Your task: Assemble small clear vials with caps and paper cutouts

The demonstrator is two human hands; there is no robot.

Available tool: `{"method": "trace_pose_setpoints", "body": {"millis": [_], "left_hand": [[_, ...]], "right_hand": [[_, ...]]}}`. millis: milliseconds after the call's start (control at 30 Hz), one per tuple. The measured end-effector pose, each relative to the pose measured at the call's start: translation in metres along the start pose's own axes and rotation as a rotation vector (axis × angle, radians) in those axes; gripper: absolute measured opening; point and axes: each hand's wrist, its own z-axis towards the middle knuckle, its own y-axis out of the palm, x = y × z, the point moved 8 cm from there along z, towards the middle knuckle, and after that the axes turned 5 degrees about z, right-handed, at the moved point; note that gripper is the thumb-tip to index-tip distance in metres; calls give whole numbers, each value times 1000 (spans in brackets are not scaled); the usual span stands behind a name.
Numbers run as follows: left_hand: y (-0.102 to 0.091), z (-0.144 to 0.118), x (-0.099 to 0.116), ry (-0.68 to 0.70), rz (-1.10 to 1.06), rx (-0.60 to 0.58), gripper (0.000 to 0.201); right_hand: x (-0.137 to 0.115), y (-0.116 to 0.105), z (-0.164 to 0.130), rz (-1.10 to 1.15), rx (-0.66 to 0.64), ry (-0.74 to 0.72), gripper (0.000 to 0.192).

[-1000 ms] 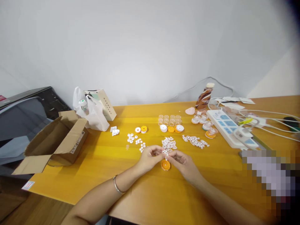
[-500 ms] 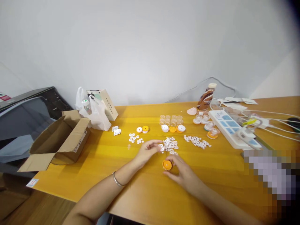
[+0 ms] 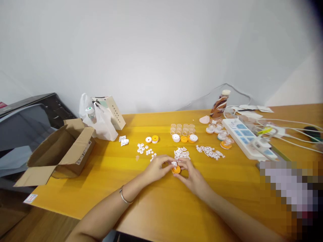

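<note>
Closer together than half a second earlier, my two hands had met: the right hand (image 3: 193,176) had brought the orange round piece (image 3: 176,171) away from me, up to the small white piece (image 3: 174,163) in my left hand (image 3: 159,167). My left thumb and fingertips were pinched narrow on that white piece, which appeared to stand over the orange one. My right thumb and fingers curved round the orange piece's side. Both lay on my side of the pile of flat white cut-outs (image 3: 182,153); whether the orange piece touched the surface (image 3: 151,208), or the white one had seated, I could not tell.

Doing this well, I judged, meant keeping the orange piece level with a steady but light right-hand hold, so that it did not tip. The left needed to line the white piece up straight and press evenly, since a slanted push might have bent so thin a part. Fingertips kept low on the side left the join in plain sight.
</note>
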Motion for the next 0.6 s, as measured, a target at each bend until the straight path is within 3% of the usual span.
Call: {"method": "trace_pose_setpoints", "body": {"millis": [167, 400, 600], "left_hand": [[3, -1, 7, 61, 56, -30, 21], [7, -3, 15, 168, 310, -68, 21], [8, -4, 19, 198, 287, -49, 19]], "right_hand": [[0, 0, 0, -23, 9, -5, 44], [2, 0, -1, -36, 18, -17, 43], [-2, -1, 0, -42, 26, -24, 40]]}}
